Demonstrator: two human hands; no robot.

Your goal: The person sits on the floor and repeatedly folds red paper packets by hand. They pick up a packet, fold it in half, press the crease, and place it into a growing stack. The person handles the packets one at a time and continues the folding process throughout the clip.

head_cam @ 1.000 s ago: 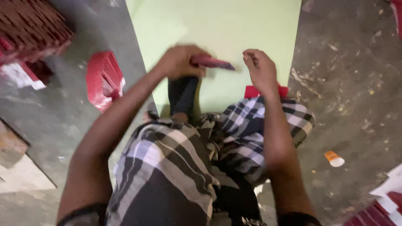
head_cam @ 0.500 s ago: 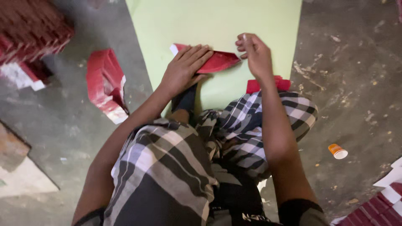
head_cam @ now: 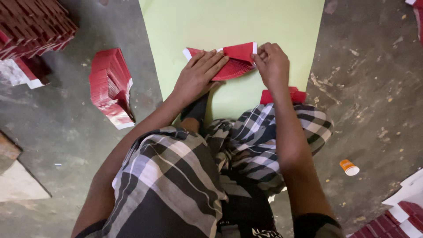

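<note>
L hand flat on red card stack, R hand fingers pinching its right edge, green sheet open beyond.

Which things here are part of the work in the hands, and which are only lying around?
In the work:
- left hand, flat on the fanned red cards
- right hand, pinching their edge
- green sheet under them

Lying about:
- red card stack on the floor
- orange cap
- piled red cards, far left
</note>
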